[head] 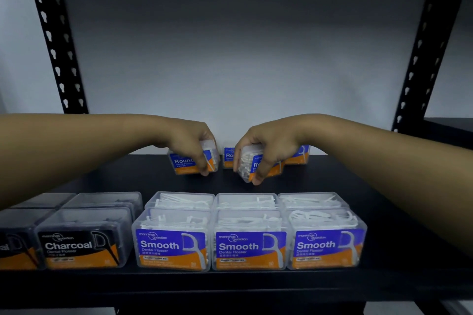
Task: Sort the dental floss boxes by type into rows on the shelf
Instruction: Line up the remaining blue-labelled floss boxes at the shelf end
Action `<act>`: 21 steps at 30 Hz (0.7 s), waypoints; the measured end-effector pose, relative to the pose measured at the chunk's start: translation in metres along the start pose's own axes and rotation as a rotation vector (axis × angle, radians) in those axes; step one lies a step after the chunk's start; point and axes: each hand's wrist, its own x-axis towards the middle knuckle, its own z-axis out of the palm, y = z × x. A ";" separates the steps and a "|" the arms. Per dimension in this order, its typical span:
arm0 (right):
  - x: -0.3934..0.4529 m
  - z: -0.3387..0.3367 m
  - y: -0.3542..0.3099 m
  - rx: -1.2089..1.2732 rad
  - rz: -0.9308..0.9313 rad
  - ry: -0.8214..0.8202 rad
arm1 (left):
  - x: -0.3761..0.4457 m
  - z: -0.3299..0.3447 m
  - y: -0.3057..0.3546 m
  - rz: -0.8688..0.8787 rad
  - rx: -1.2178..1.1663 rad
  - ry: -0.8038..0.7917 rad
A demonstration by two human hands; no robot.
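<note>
On the black shelf point(384, 212) my left hand point(189, 146) grips a clear "Round" floss box point(183, 162) from above at the back middle. To its right, my right hand point(268, 151) grips a second "Round" box point(247, 163), tilted a little. Between the two hands a third "Round" box point(228, 157) stands against the back wall, and a further one point(300, 156) shows behind my right wrist. At the front, three "Smooth" boxes point(249, 248) stand side by side with another row behind them. Black "Charcoal" boxes point(82, 248) fill the front left, also two deep.
Black perforated uprights stand at the back left point(55, 41) and back right point(419, 54). A pale wall point(243, 46) closes the back of the shelf. A strip of bare shelf runs between the front rows and the boxes at the back.
</note>
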 end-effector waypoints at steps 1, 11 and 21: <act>-0.005 -0.003 0.003 -0.005 0.004 0.012 | -0.001 -0.003 0.005 0.009 -0.007 0.006; -0.067 -0.030 0.038 -0.013 0.058 0.084 | -0.006 -0.021 0.074 0.090 -0.112 0.078; -0.131 -0.039 0.079 -0.073 0.195 0.091 | 0.004 -0.013 0.155 0.094 -0.062 0.104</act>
